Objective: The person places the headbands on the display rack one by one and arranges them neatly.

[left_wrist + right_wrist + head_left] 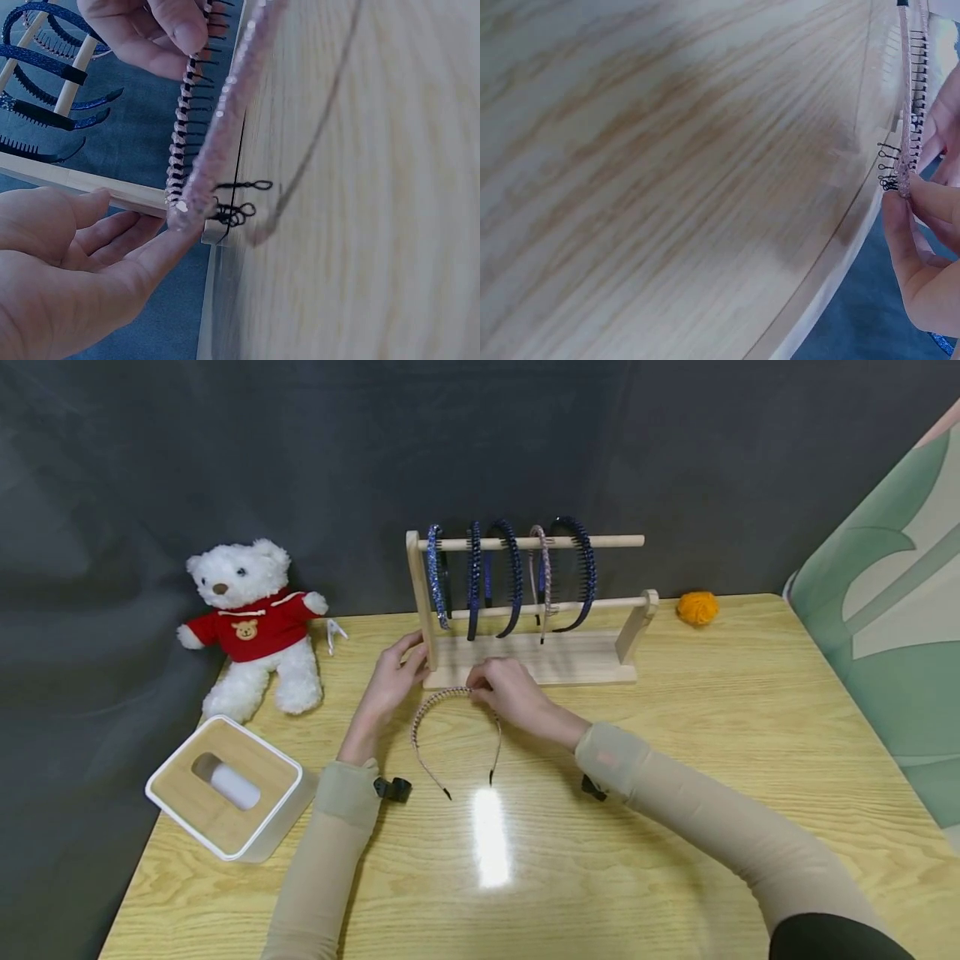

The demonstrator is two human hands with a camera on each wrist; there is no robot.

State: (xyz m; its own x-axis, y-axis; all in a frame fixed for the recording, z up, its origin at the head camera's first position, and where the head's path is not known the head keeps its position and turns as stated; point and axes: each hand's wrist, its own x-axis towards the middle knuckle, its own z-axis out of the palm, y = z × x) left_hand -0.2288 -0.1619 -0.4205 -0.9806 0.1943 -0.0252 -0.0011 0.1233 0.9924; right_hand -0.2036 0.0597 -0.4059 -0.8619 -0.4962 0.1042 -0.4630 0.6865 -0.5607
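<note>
A pink braided headband (431,700) with small black teeth along its inside is pinched near the top of its arch by my right hand (513,693). Its two dark-tipped ends point toward me over the table. In the right wrist view, thumb and index finger meet on the headband (906,112). My left hand (392,677) holds the lower left corner of a wooden headband rack (562,658). In the left wrist view, the left thumb (91,206) lies on the wood with the fingers behind it. Several dark blue headbands (514,581) and another pink one (546,581) hang on the rack's rail.
A white teddy bear (258,618) in a red hoodie sits at the back left, a small white clip-like item (333,633) beside it. Closer stands a white box with a wooden lid (262,760). An orange ball-like item (697,607) lies right of the rack, before a dark curtain.
</note>
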